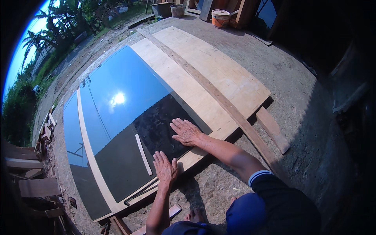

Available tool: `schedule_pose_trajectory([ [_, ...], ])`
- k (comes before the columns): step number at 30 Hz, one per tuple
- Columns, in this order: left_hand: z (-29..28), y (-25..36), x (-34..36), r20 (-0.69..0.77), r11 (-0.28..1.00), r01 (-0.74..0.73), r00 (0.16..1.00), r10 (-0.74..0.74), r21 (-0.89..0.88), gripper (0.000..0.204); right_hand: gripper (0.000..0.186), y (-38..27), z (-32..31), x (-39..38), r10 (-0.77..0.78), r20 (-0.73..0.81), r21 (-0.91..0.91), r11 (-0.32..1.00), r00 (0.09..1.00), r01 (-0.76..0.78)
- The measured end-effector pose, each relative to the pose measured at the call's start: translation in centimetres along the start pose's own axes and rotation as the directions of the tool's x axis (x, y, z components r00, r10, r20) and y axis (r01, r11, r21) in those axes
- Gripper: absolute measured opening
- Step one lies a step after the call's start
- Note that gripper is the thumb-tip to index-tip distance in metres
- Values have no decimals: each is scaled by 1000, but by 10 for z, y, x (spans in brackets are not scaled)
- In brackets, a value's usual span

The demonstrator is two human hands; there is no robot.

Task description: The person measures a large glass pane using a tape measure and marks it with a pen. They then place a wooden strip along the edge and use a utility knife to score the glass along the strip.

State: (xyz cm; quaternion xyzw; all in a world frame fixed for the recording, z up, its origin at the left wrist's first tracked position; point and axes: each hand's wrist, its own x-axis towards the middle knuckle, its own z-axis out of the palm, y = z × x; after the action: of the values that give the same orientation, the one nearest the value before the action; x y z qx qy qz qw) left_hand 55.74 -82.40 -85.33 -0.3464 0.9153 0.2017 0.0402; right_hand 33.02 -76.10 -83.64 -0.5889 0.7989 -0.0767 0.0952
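Observation:
A large dark reflective glass pane (117, 129) lies flat on a pale plywood sheet (184, 98), mirroring blue sky and the sun. My right hand (186, 132) rests on the pane's right part, palm down with fingers stretched out. Nearer to me, my left hand (165, 169) is laid at the pane's front edge, its fingers extended and holding nothing. A short pale strip (143, 154) lies on the glass left of that hand. Along the front edge of the plywood is a thin dark rod (141, 190), seen close to my left wrist.
Another narrow glass pane (80, 156) lies at the left. A long wooden batten (203, 82) crosses the plywood, and a short plank (273, 130) juts out at its right. Scrap wood (39, 188) is piled at left; a bucket (220, 18) stands behind on the concrete.

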Motion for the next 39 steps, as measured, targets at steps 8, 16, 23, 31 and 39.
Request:
schedule_pose_trajectory([
  [8, 0, 3, -6, -1, 999, -26, 1000, 26, 37, 89, 73, 15, 25, 23, 81, -62, 3, 997, 995, -81],
  [16, 8, 18, -27, -10, 997, -44, 999, 44, 55, 90, 72, 16, 25, -3, 87, -39, -34, 996, 995, -88],
  [23, 18, 28, -60, 11, 995, -89, 996, 89, 36, 88, 71, 13, 26, -42, 78, -51, -68, 994, 996, -82],
  [31, 34, 33, -111, -26, 987, -139, 990, 137, -82, 80, 74, 6, 30, -97, 85, -45, -36, 996, 995, -86],
  [39, 46, 22, -157, -165, 695, 92, 942, -294, -713, 66, 74, 2, 35, -138, 95, -23, -34, 995, 995, -96],
])
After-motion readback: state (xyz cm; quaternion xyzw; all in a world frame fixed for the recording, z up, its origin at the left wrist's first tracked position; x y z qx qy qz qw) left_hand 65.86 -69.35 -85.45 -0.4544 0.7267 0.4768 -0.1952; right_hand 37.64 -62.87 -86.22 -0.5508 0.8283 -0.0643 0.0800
